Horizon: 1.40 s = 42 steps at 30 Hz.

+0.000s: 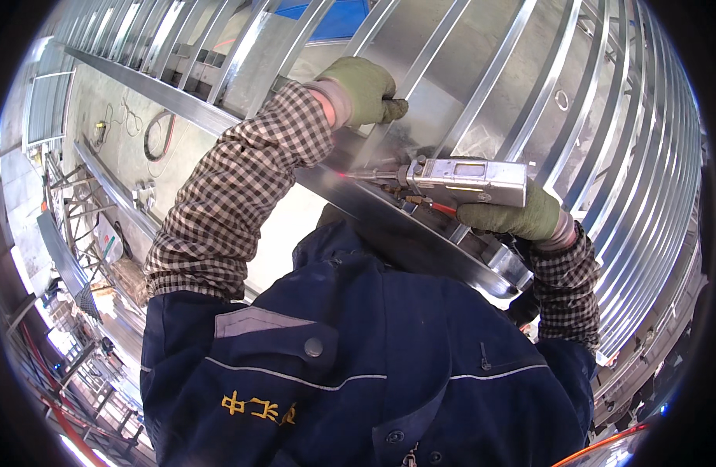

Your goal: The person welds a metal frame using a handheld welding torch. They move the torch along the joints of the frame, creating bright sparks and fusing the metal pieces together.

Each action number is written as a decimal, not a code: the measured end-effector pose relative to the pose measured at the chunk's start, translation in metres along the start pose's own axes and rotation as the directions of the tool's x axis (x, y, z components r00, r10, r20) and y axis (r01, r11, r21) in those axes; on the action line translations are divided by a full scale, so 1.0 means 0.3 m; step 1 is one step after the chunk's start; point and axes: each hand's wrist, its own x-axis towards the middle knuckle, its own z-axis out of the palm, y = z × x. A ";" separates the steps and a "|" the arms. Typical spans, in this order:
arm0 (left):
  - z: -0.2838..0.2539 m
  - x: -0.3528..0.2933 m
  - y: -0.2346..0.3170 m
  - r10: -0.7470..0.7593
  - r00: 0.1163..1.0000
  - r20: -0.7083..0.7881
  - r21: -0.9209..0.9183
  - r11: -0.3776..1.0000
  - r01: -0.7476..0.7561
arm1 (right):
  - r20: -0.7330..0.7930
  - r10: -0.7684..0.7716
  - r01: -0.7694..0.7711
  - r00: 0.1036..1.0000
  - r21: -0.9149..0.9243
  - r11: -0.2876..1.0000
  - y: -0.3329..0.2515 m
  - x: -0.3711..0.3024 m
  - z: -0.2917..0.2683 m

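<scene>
Framework of parallel metal bars (pixel 474 97), spread out beyond the left hand (pixel 364 89) and the right hand (pixel 521 214), then fanning away past the right one. Navy jacket (pixel 420 327), nearer the body than either hand. Pale floor (pixel 188 148), off to the left of the left hand. Left checked sleeve (pixel 233 187) and right checked sleeve (pixel 564 288), each reaching close to the wrist of its own hand. Dark metal beam (pixel 416 241), slanting along the near side of the framework, on the body side of both hands. Blue panel (pixel 338 19), just past the left hand on its far side. Silver boxy hand tool (pixel 470 180), in the right hand and lying crosswise, front end toward the left. Right hand, in a green glove, wrapped firmly around the tool from beneath. Left hand, gloved likewise, loosely curled over the bars, fingertips beside one of them; any hold on something underneath impossible to tell. Dark looped hose (pixel 148 144), on the floor well to the left of the left hand. Bright metal piece (pixel 509 265), near the right hand on its body side. Slim nozzle (pixel 377 175), on the body side of the left hand. Tiny red glow (pixel 342 175), at the nozzle's tip, contact with the beam unclear.
</scene>
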 end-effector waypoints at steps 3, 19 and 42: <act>0.008 0.002 -0.006 0.005 1.000 -0.016 -0.025 1.000 -0.006 | 0.061 -0.007 0.013 0.998 -0.100 0.995 0.005 0.029 -0.012; -0.030 0.005 0.015 -0.065 0.990 0.123 -0.046 0.996 0.071 | 0.088 0.048 -0.047 0.995 -0.014 0.999 0.010 0.021 -0.022; -0.049 -0.001 0.034 -0.118 0.982 0.148 -0.009 0.993 0.121 | 0.061 0.177 -0.181 0.982 0.069 0.981 0.004 -0.027 -0.014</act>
